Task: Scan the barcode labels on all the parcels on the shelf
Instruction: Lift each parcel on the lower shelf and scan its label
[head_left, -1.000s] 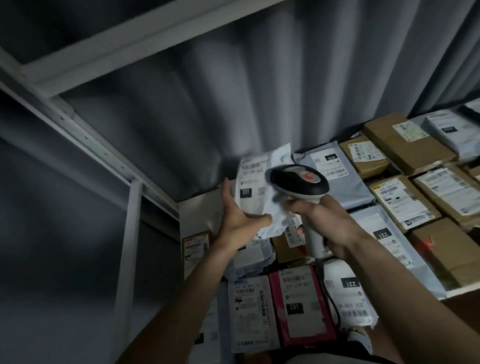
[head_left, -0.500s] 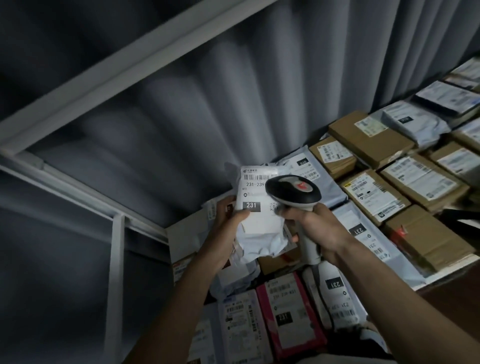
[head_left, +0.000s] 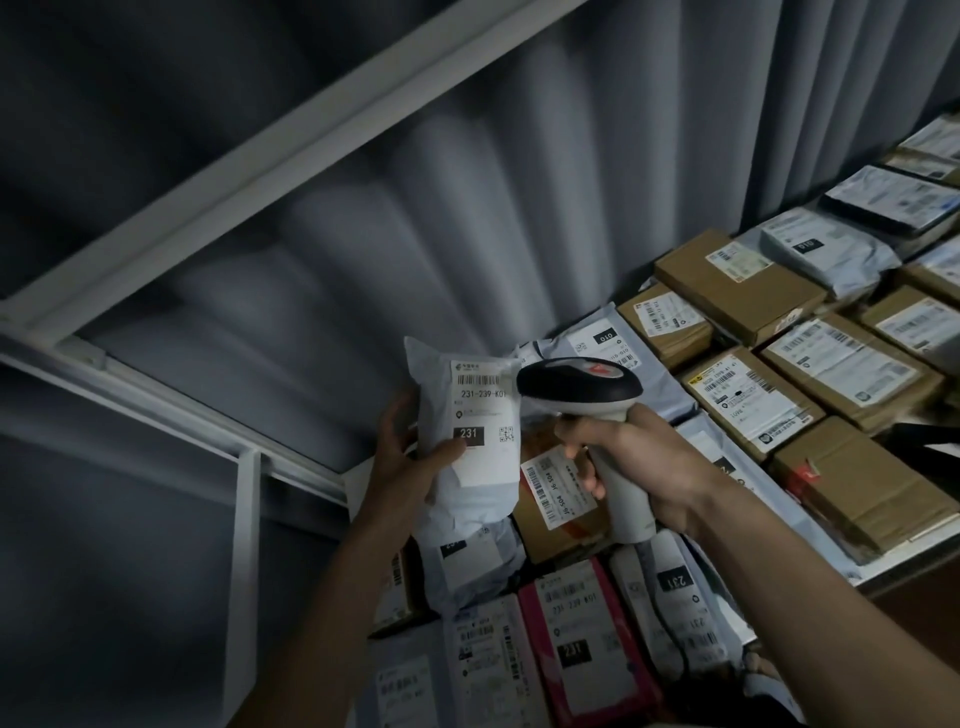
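My left hand (head_left: 402, 457) grips a white poly-bag parcel (head_left: 467, 478) from its left side, thumb across the front, and holds it upright above the shelf. Its barcode label (head_left: 480, 410) faces me and reads 231. My right hand (head_left: 639, 462) grips the handle of a white and black barcode scanner (head_left: 582, 387), whose head sits just right of the label's top edge. Under the hands lies a brown box (head_left: 558, 525) with a label.
The shelf (head_left: 909, 566) is packed with brown cardboard boxes (head_left: 737, 291), grey poly bags (head_left: 826, 249) and a pink parcel (head_left: 587, 639). White shelf frame bars (head_left: 244, 545) run at the left. A grey curtain (head_left: 467, 208) hangs behind.
The white parcel has been turned upright so its label faces me squarely, and my left hand now holds it lower on its side. The view has shifted left along the shelf.
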